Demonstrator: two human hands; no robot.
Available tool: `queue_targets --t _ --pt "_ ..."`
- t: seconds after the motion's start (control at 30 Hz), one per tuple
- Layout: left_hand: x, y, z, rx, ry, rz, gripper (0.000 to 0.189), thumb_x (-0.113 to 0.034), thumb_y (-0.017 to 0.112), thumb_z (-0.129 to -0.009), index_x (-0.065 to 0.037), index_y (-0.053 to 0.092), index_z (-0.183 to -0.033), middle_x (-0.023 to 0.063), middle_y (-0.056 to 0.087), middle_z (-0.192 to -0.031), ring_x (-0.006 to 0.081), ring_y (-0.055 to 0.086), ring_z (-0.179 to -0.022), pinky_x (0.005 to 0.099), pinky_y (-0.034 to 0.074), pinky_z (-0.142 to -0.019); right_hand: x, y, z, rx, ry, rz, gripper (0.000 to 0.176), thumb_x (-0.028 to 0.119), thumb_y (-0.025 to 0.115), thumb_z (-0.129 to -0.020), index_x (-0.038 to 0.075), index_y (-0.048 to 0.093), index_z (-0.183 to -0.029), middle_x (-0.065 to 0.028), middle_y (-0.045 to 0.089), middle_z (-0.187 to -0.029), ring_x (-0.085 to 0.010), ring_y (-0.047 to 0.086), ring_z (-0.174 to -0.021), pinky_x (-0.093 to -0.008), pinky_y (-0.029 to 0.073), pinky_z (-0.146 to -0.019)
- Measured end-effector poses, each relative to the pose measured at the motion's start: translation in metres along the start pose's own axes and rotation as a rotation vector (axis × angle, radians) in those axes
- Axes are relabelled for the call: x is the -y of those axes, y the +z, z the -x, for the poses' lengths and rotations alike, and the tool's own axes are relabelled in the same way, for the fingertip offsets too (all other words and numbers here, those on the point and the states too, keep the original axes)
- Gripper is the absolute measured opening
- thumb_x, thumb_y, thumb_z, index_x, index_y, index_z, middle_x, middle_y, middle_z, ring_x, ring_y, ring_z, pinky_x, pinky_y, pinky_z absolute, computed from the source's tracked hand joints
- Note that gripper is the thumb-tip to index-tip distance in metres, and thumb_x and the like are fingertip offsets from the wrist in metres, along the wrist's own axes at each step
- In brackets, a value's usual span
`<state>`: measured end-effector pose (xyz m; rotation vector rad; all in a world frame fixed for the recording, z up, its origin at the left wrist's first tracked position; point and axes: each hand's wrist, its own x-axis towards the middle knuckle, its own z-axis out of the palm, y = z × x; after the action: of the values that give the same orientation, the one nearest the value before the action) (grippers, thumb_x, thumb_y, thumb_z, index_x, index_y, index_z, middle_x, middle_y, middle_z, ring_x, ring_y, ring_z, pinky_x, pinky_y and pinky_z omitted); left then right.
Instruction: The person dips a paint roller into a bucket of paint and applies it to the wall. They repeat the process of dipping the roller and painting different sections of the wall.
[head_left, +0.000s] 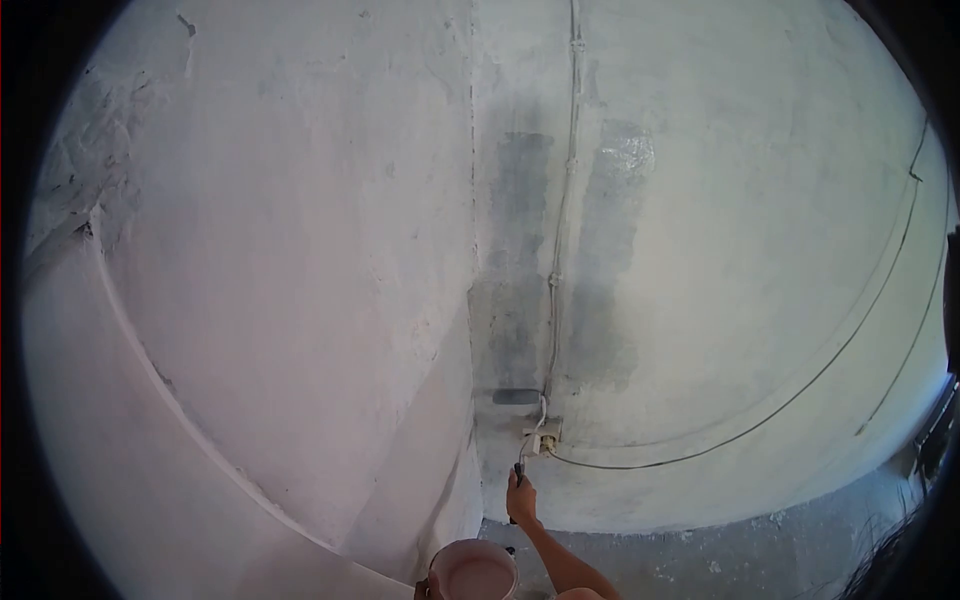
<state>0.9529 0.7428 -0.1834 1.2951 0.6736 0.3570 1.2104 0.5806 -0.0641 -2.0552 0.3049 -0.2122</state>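
My right hand is wrapped round the black handle of a small paint roller. The roller's grey sleeve lies against the wall, left of a vertical cable and just above an electrical box. At the bottom edge, my left hand grips the left side of a round, pale pinkish tub; only part of this hand shows. Darker, wet-looking patches mark the wall on both sides of the cable, and the upper right patch is shiny.
A cable runs down the wall to the box. Another dark wire curves from the box up to the right. A pale ledge projects at the left. The speckled grey floor meets the wall at lower right.
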Motion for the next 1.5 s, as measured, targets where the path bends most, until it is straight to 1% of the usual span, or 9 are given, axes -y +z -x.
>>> queue_targets --t 0.1,0.17,0.33,0.67,0.97,1.03,1.17,1.33,1.5 --pt "0.016 -0.005 -0.007 0.033 0.076 -0.068 0.041 -0.037 0.059 -0.099 0.001 0.060 -0.114 0.0084 0.062 -0.097 0.0169 0.056 -0.086 0.0305 0.049 -0.071 -0.007 -0.019 0.008 0.001 -0.040 -0.015 0.054 0.047 0.046 -0.099 -0.005 0.057 -0.090 -0.0282 0.063 -0.074 -0.0465 0.065 -0.072 -0.0531 0.047 -0.065" --pt "0.008 -0.004 -0.005 0.061 0.065 -0.105 0.042 -0.038 0.059 -0.099 0.001 0.060 -0.113 0.0081 0.062 -0.098 0.0169 0.056 -0.087 0.0308 0.049 -0.074 -0.012 -0.043 0.013 0.179 0.012 -0.071 0.052 0.049 0.050 -0.098 -0.001 0.057 -0.087 -0.0149 0.060 -0.065 -0.0279 0.061 -0.052 -0.0428 0.047 -0.051" --pt "-0.052 0.025 0.016 0.172 0.094 -0.132 0.045 -0.043 0.059 -0.097 0.001 0.062 -0.108 0.0088 0.064 -0.095 0.0172 0.057 -0.084 0.0337 0.049 -0.074 0.008 -0.166 0.088 0.407 0.304 -0.322 0.045 0.050 0.058 -0.095 0.006 0.056 -0.081 0.0017 0.046 -0.058 -0.0071 0.047 -0.046 -0.0257 0.038 -0.042" --pt "-0.159 0.193 0.067 0.393 0.362 -0.074 0.030 -0.025 0.064 -0.097 0.002 0.057 -0.107 0.0071 0.059 -0.104 0.0134 0.055 -0.094 0.0282 0.046 -0.087 0.002 -0.439 0.217 0.359 0.103 0.256 0.038 0.037 0.067 -0.091 0.001 0.065 -0.103 -0.0101 0.058 -0.066 -0.0191 0.057 -0.062 -0.0346 0.044 -0.059" --pt "-0.160 0.352 0.209 0.734 0.453 0.013 0.023 -0.020 0.063 -0.096 -0.001 0.051 -0.097 0.0086 0.057 -0.111 0.0141 0.056 -0.096 0.0282 0.046 -0.087 -0.046 -0.512 0.289 0.144 0.209 0.126 0.050 0.035 0.067 -0.091 0.002 0.055 -0.126 -0.0146 0.062 -0.071 -0.0231 0.056 -0.063 -0.0361 0.044 -0.060" --pt "-0.149 0.380 0.248 0.822 0.493 0.031 0.021 -0.018 0.064 -0.096 -0.001 0.052 -0.096 0.0090 0.057 -0.112 0.0141 0.056 -0.096 0.0284 0.046 -0.087 -0.055 -0.531 0.295 0.195 0.287 0.097 0.055 0.032 0.064 -0.093 0.000 0.044 -0.134 -0.0190 0.064 -0.078 -0.0366 0.061 -0.067 -0.0434 0.048 -0.067" --pt "-0.133 0.426 0.295 1.012 0.526 0.051 0.016 -0.013 0.065 -0.093 -0.001 0.054 -0.094 0.0103 0.055 -0.114 0.0153 0.056 -0.098 0.0291 0.047 -0.086 -0.105 -0.539 0.294 0.084 0.291 0.090 0.053 0.028 0.061 -0.095 -0.001 0.042 -0.136 -0.0139 0.062 -0.077 -0.0285 0.062 -0.064 -0.0392 0.049 -0.062" --pt "-0.114 0.468 0.336 1.220 0.621 0.038 0.014 -0.010 0.066 -0.090 0.000 0.057 -0.092 0.0117 0.054 -0.111 0.0199 0.055 -0.099 0.0322 0.046 -0.086 -0.128 -0.563 0.301 0.143 0.419 -0.673 0.047 0.020 0.053 -0.100 0.001 0.039 -0.141 -0.0032 0.057 -0.079 -0.0088 0.057 -0.059 -0.0243 0.047 -0.054" --pt "-0.100 0.508 0.376 1.370 0.774 0.038 0.015 -0.008 0.068 -0.087 0.001 0.058 -0.093 0.0122 0.055 -0.110 0.0221 0.057 -0.099 0.0331 0.046 -0.085 -0.117 -0.597 0.299 -0.041 0.454 -1.017 0.036 0.016 0.052 -0.100 0.001 0.044 -0.131 -0.0061 0.056 -0.091 -0.0096 0.054 -0.064 -0.0248 0.045 -0.051"
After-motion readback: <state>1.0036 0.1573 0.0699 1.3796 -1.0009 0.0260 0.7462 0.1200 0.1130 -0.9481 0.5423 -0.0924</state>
